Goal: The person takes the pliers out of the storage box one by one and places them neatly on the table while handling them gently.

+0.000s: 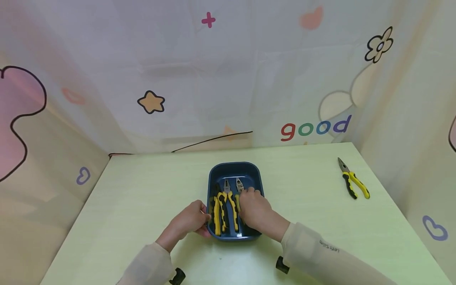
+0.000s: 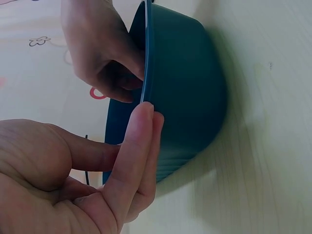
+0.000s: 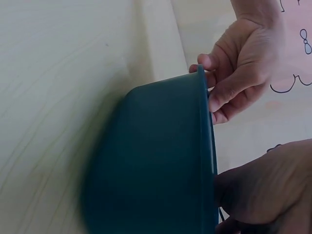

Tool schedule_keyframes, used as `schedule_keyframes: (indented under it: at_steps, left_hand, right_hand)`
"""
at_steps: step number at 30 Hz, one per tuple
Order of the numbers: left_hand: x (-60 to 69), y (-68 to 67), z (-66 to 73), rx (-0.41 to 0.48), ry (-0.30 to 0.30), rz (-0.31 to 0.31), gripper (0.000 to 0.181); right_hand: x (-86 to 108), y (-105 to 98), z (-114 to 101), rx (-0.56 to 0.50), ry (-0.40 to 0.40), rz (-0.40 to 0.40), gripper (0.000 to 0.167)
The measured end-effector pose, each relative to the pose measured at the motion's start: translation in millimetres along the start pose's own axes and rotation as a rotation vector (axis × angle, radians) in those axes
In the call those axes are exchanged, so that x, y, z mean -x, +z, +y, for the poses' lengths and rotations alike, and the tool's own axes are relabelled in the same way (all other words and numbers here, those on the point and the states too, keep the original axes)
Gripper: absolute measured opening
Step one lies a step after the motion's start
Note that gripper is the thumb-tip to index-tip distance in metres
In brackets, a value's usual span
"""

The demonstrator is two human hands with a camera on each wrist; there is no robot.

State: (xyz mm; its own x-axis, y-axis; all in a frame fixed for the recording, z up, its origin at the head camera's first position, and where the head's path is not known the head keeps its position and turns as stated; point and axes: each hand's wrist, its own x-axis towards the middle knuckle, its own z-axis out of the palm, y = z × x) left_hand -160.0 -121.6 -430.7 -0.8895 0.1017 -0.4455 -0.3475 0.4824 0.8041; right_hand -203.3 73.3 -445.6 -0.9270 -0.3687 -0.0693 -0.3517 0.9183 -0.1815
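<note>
A dark blue plastic bin (image 1: 235,170) sits on the table with several yellow-and-black pliers in it. My left hand (image 1: 192,217) pinches its left rim between thumb and fingers; the left wrist view shows the fingertips on the outer wall (image 2: 185,87). Inside the bin, on its right side, my right hand (image 1: 254,208) grips pliers (image 1: 240,184) by the handles, mostly hidden under the fingers. Combination pliers (image 1: 233,209) lie beside it, jaws toward the far end. Another yellow handle (image 1: 217,217) runs along the left wall, its head in shadow.
Long-nose pliers (image 1: 344,168) with yellow-and-black handles lie apart on the pale green table (image 1: 153,178), near its right edge. A printed cloth (image 1: 228,79) hangs behind the table and along both sides.
</note>
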Motion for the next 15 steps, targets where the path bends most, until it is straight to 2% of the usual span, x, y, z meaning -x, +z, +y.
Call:
schedule_keyframes:
  at_steps: [4, 9, 15]
  left_hand:
    - [-1.4, 0.6, -1.4, 0.008, 0.008, 0.002, 0.008]
    - [-3.0, 1.6, -3.0, 0.014, 0.009, -0.002, 0.008]
    - [-2.3, 1.8, -3.0, 0.01, 0.005, -0.005, 0.008]
  right_hand:
    - [-0.3, 5, 0, 0.038, 0.01, 0.025, 0.049]
    - [-0.4, 8, 0, 0.035, 0.0, 0.049, 0.04]
    - [-1.1, 12, 1, 0.019, -0.01, 0.035, 0.038]
